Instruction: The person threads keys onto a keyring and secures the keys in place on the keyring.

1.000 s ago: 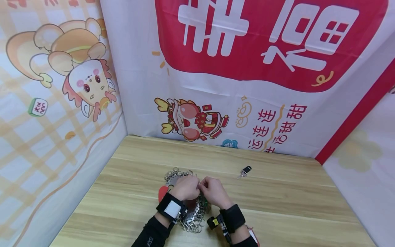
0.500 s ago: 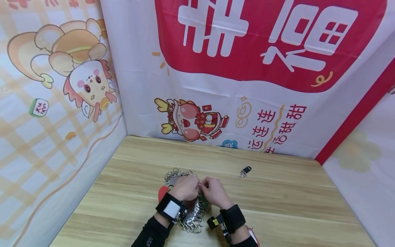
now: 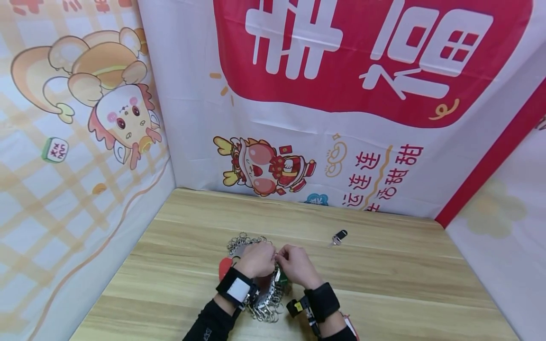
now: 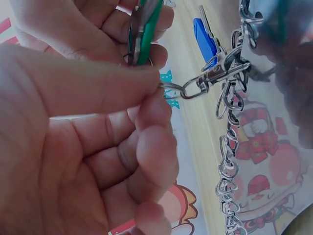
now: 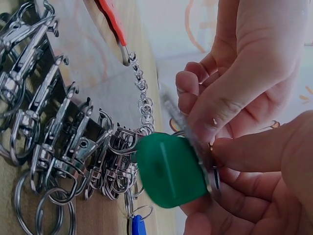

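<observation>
My left hand (image 3: 258,259) is over a shiny container (image 4: 274,88) whose rim is lined with metal swivel clasps (image 5: 78,137). Its thumb and index finger pinch a metal split ring (image 4: 170,88), which links to one clasp (image 4: 215,76) on that rim. Close beside it, my right hand (image 3: 296,265) pinches a green-headed key (image 5: 171,171) near the ring. Fingertips of both hands meet around the key and ring, hiding part of the join. A blue-headed key (image 4: 205,43) hangs from another clasp.
A key with a black head (image 3: 340,237) lies on the wooden table (image 3: 384,284), beyond the right hand. Something flat and red (image 3: 224,267) shows at the container's left side. Printed cloth (image 3: 192,118) walls the table at the back and sides.
Both hands keep their place over the container. Only the green key head below the right hand shifts slightly.
</observation>
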`<state>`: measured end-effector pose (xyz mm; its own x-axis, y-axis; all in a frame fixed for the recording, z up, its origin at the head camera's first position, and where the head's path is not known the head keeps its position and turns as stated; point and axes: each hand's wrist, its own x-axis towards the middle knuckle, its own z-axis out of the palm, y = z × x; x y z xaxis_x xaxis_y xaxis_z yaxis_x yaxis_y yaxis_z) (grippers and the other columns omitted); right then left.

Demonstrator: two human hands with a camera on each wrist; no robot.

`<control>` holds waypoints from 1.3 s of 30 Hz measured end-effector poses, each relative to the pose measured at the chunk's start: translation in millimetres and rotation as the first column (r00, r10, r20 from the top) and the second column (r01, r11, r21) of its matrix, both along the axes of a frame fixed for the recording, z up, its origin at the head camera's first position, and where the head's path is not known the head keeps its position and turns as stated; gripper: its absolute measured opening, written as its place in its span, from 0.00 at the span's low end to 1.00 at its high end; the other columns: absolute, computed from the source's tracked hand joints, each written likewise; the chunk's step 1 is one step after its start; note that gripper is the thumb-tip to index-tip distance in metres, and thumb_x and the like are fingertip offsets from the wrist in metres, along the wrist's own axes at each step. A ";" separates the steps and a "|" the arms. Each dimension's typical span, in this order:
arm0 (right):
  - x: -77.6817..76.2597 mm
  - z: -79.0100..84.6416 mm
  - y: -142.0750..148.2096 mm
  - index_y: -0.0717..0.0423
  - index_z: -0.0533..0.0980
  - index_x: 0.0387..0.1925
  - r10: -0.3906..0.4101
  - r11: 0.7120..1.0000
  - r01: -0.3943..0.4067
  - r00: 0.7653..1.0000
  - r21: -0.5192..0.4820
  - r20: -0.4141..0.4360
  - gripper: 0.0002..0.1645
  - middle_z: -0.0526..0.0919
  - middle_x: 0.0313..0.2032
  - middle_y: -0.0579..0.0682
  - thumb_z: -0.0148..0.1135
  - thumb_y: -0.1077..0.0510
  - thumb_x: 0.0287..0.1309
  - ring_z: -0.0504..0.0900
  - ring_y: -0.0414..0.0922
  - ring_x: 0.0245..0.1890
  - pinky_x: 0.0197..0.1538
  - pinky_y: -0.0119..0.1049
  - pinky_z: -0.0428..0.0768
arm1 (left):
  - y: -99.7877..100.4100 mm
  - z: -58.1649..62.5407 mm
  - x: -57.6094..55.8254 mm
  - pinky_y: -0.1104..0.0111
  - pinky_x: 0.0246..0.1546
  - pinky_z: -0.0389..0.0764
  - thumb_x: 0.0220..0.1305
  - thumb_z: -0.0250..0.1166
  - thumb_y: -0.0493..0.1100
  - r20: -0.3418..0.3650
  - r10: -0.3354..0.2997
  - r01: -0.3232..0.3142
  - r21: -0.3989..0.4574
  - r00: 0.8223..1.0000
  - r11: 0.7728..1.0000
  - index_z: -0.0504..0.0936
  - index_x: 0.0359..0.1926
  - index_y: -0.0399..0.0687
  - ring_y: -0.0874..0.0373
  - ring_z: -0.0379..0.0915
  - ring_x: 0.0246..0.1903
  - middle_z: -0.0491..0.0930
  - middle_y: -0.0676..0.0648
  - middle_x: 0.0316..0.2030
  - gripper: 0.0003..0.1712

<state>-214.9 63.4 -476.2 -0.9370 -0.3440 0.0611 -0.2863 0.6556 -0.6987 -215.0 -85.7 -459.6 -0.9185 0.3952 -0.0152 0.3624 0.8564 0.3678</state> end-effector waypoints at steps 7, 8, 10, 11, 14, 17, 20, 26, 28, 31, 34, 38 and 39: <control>-0.7 -1.0 -0.5 0.57 0.76 0.29 -0.034 0.999 0.034 0.999 -0.012 0.017 0.06 0.76 0.24 0.45 0.56 0.62 0.63 0.72 0.38 0.20 0.23 0.31 0.71 | -0.4 0.6 -0.1 0.71 0.16 0.59 0.56 0.60 0.39 0.035 0.006 -0.007 0.033 0.999 0.999 0.64 0.15 0.51 0.61 0.59 0.13 0.60 0.53 0.14 0.17; -0.8 -1.0 -0.6 0.57 0.76 0.29 -0.036 0.999 0.036 0.999 -0.012 0.019 0.06 0.76 0.24 0.45 0.56 0.62 0.63 0.72 0.38 0.20 0.23 0.31 0.71 | -0.2 0.7 -0.4 0.70 0.16 0.58 0.56 0.60 0.39 0.037 0.007 -0.008 0.029 0.999 1.000 0.64 0.15 0.51 0.61 0.58 0.13 0.60 0.53 0.14 0.17; -1.0 -1.1 -0.7 0.57 0.76 0.29 -0.038 0.999 0.038 0.999 -0.008 0.017 0.06 0.76 0.24 0.45 0.56 0.62 0.63 0.72 0.38 0.20 0.23 0.31 0.70 | 0.2 0.9 -0.6 0.70 0.16 0.58 0.55 0.60 0.38 0.040 0.012 -0.013 0.029 0.999 0.999 0.64 0.15 0.51 0.61 0.58 0.13 0.60 0.53 0.14 0.17; -0.9 -1.0 -0.8 0.57 0.76 0.29 -0.037 0.999 0.037 0.999 -0.008 0.014 0.06 0.76 0.24 0.45 0.56 0.62 0.63 0.72 0.38 0.20 0.22 0.31 0.70 | 0.3 0.8 -0.7 0.70 0.16 0.58 0.55 0.60 0.38 0.037 0.013 -0.014 0.030 0.999 0.999 0.65 0.15 0.51 0.61 0.58 0.13 0.60 0.53 0.14 0.16; -0.5 0.0 -0.9 0.57 0.76 0.29 -0.032 0.999 0.032 0.999 -0.008 0.009 0.06 0.76 0.24 0.45 0.56 0.62 0.63 0.71 0.38 0.20 0.22 0.31 0.70 | 0.5 0.9 -0.5 0.71 0.16 0.58 0.54 0.59 0.36 0.025 0.013 -0.014 0.029 1.000 0.999 0.64 0.15 0.51 0.61 0.58 0.13 0.60 0.53 0.14 0.16; -0.4 0.5 -1.3 0.56 0.76 0.28 -0.023 1.000 0.023 1.000 -0.005 0.004 0.07 0.75 0.23 0.44 0.57 0.62 0.63 0.71 0.38 0.19 0.22 0.31 0.70 | 0.4 1.3 -0.1 0.71 0.15 0.58 0.54 0.58 0.36 0.012 0.011 -0.011 0.025 1.000 1.000 0.65 0.14 0.51 0.61 0.58 0.13 0.60 0.53 0.13 0.16; -1.3 0.3 -1.8 0.55 0.76 0.27 -0.017 1.000 0.017 1.000 0.005 0.003 0.08 0.75 0.22 0.43 0.57 0.60 0.63 0.71 0.38 0.18 0.21 0.30 0.70 | 0.4 1.5 -0.9 0.71 0.15 0.59 0.56 0.59 0.37 -0.004 0.012 -0.011 0.011 1.000 1.000 0.65 0.14 0.51 0.61 0.59 0.13 0.61 0.53 0.14 0.17; -2.0 -0.5 -1.7 0.54 0.75 0.26 -0.007 1.000 0.007 1.000 0.006 0.002 0.09 0.75 0.21 0.43 0.57 0.60 0.63 0.70 0.37 0.17 0.20 0.30 0.69 | 0.3 0.9 -1.5 0.71 0.16 0.60 0.56 0.60 0.37 -0.014 0.013 -0.013 -0.004 1.000 1.000 0.67 0.15 0.51 0.61 0.60 0.13 0.61 0.53 0.14 0.16; -2.0 -0.8 -1.3 0.55 0.75 0.26 -0.005 1.000 0.005 1.000 -0.001 0.001 0.09 0.75 0.21 0.44 0.58 0.60 0.63 0.71 0.38 0.18 0.20 0.30 0.69 | 0.3 0.6 -1.2 0.71 0.16 0.60 0.56 0.60 0.38 -0.009 0.015 -0.015 -0.001 1.000 1.000 0.68 0.16 0.51 0.61 0.60 0.14 0.62 0.53 0.14 0.15; -1.6 -1.9 -0.5 0.54 0.76 0.26 -0.010 1.000 0.010 1.000 -0.007 0.007 0.09 0.75 0.21 0.43 0.57 0.59 0.63 0.71 0.38 0.18 0.21 0.30 0.69 | 0.5 -0.1 -0.6 0.71 0.17 0.60 0.56 0.59 0.37 0.002 0.015 -0.015 0.025 1.000 1.000 0.67 0.16 0.51 0.61 0.60 0.14 0.62 0.53 0.14 0.16; -1.2 -3.5 0.3 0.54 0.75 0.26 -0.006 1.000 0.007 1.000 -0.011 0.010 0.09 0.75 0.21 0.43 0.57 0.59 0.63 0.71 0.38 0.17 0.20 0.30 0.69 | 0.4 -0.4 0.5 0.71 0.17 0.60 0.56 0.59 0.36 0.021 0.011 -0.012 0.047 1.000 0.999 0.65 0.15 0.51 0.61 0.59 0.14 0.60 0.53 0.14 0.17; 0.4 -4.2 0.5 0.53 0.75 0.26 -0.006 1.000 0.007 1.000 -0.020 0.027 0.10 0.75 0.21 0.43 0.57 0.58 0.63 0.71 0.38 0.17 0.19 0.30 0.69 | -0.3 -0.4 2.9 0.71 0.16 0.59 0.56 0.60 0.36 0.026 0.002 -0.004 0.056 1.000 0.998 0.65 0.15 0.51 0.61 0.59 0.14 0.60 0.53 0.14 0.17; 1.1 -4.0 0.4 0.53 0.75 0.25 -0.008 1.000 0.009 0.999 -0.025 0.034 0.10 0.74 0.20 0.43 0.57 0.58 0.64 0.70 0.38 0.17 0.19 0.30 0.68 | -0.3 -0.4 3.5 0.71 0.17 0.60 0.56 0.60 0.36 0.027 0.002 -0.003 0.053 1.000 0.999 0.66 0.16 0.51 0.61 0.59 0.14 0.61 0.53 0.15 0.16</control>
<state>-213.8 63.8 -480.2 -0.9414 -0.3352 0.0377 -0.2568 0.6397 -0.7244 -211.5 -86.1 -460.1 -0.9191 0.3936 -0.0192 0.3494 0.8365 0.4221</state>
